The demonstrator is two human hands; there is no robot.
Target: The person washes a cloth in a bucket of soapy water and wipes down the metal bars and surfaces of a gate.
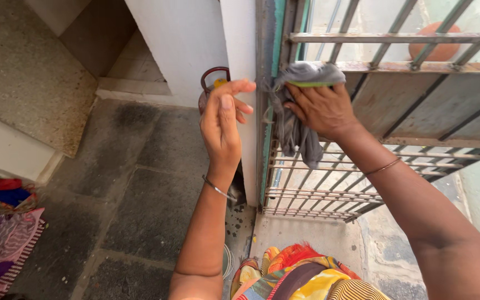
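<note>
Head view, looking down at 2 bare hands before a metal gate. The right hand (320, 108) lies flat on a grey cloth (298, 105), fingers closed over its upper fold and pressing it against the gate (418, 105) at the level of a horizontal rail; the loose end of the cloth hangs down over the bars below. A strip of green shows along the top edge of the cloth, though whether it is part of the cloth or a separate item under it cannot be told. The left hand (223, 119) is raised just beside the white wall edge (240, 50), holding nothing, with fingers loosely curled and the forefinger and thumb extended toward the gate frame; it is near the cloth but apart from it. Each wrist carries 1 thin bangle. Behind the left hand, a dark red ring-shaped handle (213, 75) stands partly hidden against the wall. The gate has a solid rusted panel in its middle and open bars above and below; a round orange object (437, 44) is visible through the upper bars. The floor (140, 183) is of dark stone slabs. A heap of coloured fabrics (1, 222) lies at the left edge.
</note>
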